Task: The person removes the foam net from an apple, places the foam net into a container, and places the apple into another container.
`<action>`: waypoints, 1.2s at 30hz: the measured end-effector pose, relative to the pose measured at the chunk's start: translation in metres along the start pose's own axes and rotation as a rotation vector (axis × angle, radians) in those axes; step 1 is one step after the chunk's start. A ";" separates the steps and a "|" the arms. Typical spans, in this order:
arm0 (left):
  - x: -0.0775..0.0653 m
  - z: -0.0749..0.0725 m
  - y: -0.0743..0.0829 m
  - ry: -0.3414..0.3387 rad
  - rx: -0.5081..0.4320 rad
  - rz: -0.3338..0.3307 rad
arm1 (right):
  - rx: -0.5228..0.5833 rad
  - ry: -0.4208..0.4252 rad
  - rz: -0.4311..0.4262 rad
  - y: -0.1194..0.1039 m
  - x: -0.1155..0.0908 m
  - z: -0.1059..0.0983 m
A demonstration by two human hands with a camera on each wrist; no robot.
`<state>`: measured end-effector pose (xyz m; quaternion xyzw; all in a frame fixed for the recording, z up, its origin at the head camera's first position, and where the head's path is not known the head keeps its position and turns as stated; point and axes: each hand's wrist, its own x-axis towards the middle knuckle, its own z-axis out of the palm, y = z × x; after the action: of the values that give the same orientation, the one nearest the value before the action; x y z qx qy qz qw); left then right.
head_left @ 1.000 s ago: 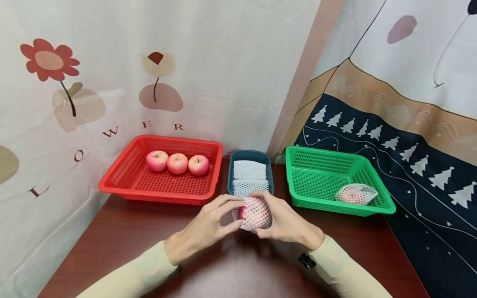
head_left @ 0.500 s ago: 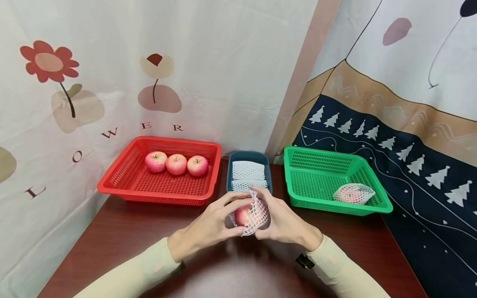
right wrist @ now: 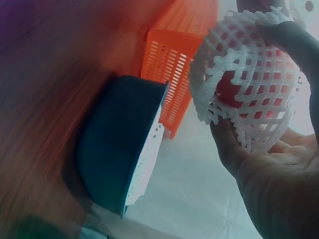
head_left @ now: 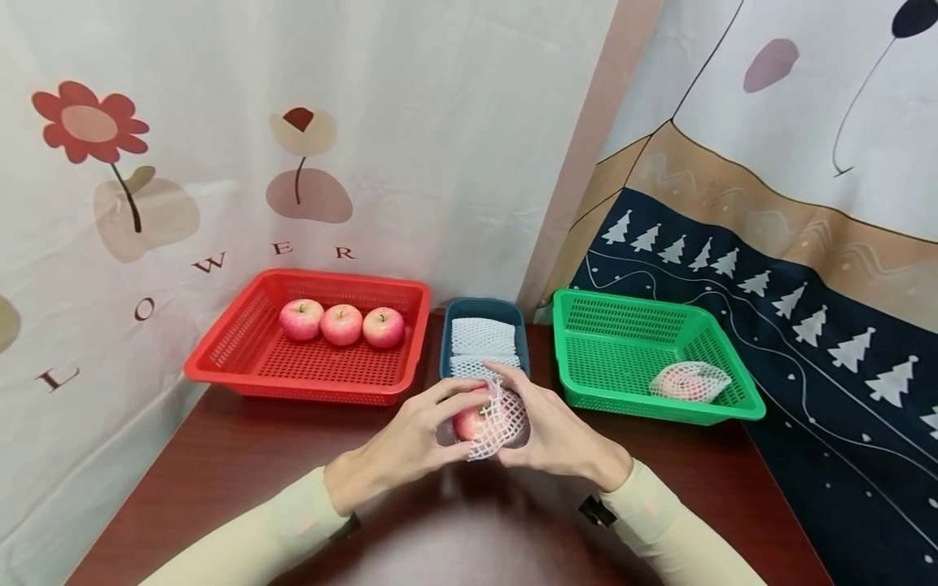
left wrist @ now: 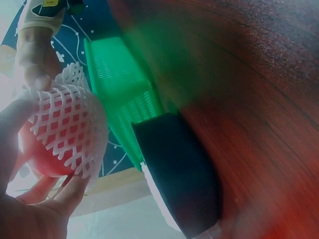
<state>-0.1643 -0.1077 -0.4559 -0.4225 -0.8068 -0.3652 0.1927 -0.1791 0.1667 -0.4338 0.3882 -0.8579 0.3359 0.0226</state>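
Hands first: left hand (head_left: 399,435) curved, thumb and fingertips pinching the apple (head_left: 466,422) by the edge of its foam net (head_left: 510,417); right hand (head_left: 563,427) curled round the netted side. Apple held up between them over the tabletop (head_left: 469,541), nearer the wearer than the blue bin (head_left: 484,307). Compared with a second ago, the net's edge has drawn back rightward, baring the apple's left side and stem; I judge the sleeving unfinished. Bin holds white nets (head_left: 482,335). To its left, red basket (head_left: 315,389) with three bare apples (head_left: 341,325) in a row; to its right, green basket (head_left: 645,408) with one netted fruit (head_left: 685,382) (one done, by my reckoning). Writing: curtain (head_left: 440,163) letters (head_left: 208,262) L, O, W, E, R, climbing rightward. Yellow label (left wrist: 51,3) on the right wrist's black device (head_left: 597,511), too small to read.
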 end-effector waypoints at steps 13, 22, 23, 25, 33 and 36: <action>0.002 0.000 -0.007 0.037 0.020 -0.030 | -0.132 0.020 -0.063 0.004 -0.001 -0.006; 0.004 -0.002 -0.008 0.062 0.017 -0.041 | -0.189 0.110 -0.169 0.006 0.000 -0.011; 0.005 -0.002 -0.008 0.062 0.016 -0.045 | -0.194 0.124 -0.187 0.007 0.001 -0.011; 0.005 -0.003 -0.008 0.066 0.018 -0.044 | -0.211 0.155 -0.218 0.009 0.001 -0.012; 0.005 -0.005 -0.008 0.079 0.020 -0.069 | -0.219 0.250 -0.303 0.015 0.002 -0.016; 0.005 -0.006 -0.008 0.088 0.022 -0.072 | -0.196 0.248 -0.291 0.016 0.002 -0.019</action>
<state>-0.1742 -0.1125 -0.4521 -0.3745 -0.8162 -0.3814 0.2192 -0.1952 0.1840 -0.4275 0.4596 -0.8120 0.2891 0.2142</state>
